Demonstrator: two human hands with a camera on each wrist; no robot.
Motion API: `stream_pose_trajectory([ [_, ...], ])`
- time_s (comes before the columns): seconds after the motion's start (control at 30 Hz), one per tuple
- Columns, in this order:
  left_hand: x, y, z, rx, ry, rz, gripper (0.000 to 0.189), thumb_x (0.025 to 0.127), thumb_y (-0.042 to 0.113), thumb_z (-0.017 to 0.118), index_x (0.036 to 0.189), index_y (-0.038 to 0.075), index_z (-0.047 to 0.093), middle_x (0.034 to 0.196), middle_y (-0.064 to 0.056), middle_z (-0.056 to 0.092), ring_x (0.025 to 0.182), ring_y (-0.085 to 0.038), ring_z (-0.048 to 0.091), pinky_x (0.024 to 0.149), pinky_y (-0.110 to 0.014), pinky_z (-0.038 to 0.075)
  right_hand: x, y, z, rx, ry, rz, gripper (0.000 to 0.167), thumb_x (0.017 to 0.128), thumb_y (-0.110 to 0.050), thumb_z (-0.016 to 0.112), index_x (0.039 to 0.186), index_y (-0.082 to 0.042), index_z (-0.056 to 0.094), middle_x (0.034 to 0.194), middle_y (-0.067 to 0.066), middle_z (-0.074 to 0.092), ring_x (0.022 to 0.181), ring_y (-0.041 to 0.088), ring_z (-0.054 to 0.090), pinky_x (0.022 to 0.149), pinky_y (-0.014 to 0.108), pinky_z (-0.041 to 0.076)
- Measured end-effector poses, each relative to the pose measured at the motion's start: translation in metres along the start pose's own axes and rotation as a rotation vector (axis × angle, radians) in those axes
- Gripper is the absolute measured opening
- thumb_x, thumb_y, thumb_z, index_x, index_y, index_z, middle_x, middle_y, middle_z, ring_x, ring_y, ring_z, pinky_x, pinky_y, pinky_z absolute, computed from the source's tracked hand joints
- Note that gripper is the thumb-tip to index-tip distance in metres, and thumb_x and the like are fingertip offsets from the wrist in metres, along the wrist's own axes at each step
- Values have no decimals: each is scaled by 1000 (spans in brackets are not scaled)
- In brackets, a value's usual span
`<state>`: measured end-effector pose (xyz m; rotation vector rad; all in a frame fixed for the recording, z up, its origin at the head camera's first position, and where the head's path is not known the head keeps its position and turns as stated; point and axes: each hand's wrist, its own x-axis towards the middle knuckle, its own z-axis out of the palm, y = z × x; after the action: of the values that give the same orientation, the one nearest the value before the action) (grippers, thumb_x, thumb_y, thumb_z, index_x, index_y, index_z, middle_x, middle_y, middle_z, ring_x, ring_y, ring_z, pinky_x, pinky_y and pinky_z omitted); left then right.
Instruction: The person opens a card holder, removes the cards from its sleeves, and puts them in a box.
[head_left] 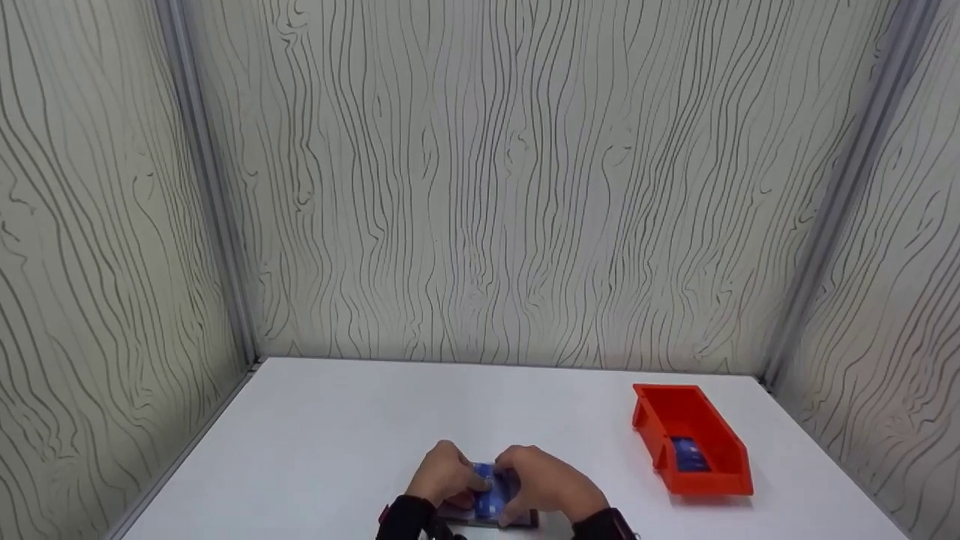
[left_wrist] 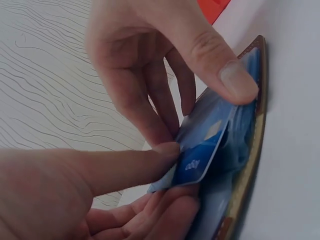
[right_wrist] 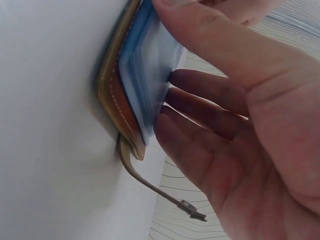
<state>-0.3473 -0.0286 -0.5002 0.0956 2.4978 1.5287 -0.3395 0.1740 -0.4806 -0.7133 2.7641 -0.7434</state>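
Left hand pinching a blue card, right hand gripping the card holder

Head view: both hands meet at the near middle of the white surface, the card between them, over the holder. Farther off to the right stands a red bin; a blue item lies in its near part.

Left wrist view: the left thumb presses the card's printed face, fingers beneath, clamped on one end. The right thumb and fingertips touch opposite edges. Whether the card sits inside a sleeve, I cannot tell.

Right wrist view: right thumb and bent fingers span the holder's clear sleeves; a thin strap trails from its corner.
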Motion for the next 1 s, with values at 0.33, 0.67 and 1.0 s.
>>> stream_pose_trajectory([
  [0.33,-2,1,-1,43,28,58,22,81,2,92,83,-1,70,77,-10,75,62,-15,75,57,-27,63,3,-1,0,-23,9,14,55,73,-23,102,121,-11,78,116,-4,77,102,6,67,98,38,61],
  [0.67,-1,-1,-1,42,22,37,22,81,2,92,85,-1,70,83,-11,75,64,-15,75,58,-26,63,3,2,1,2,-5,29,55,74,-23,101,123,-11,78,117,-4,77,101,6,67,98,39,61],
  [1.0,1,-2,-1,41,24,36,22,81,3,93,86,-1,72,81,-9,74,64,-14,75,57,-24,62,0,2,0,-10,1,11,55,74,-24,101,122,-10,77,116,-3,77,101,5,66,98,37,61],
])
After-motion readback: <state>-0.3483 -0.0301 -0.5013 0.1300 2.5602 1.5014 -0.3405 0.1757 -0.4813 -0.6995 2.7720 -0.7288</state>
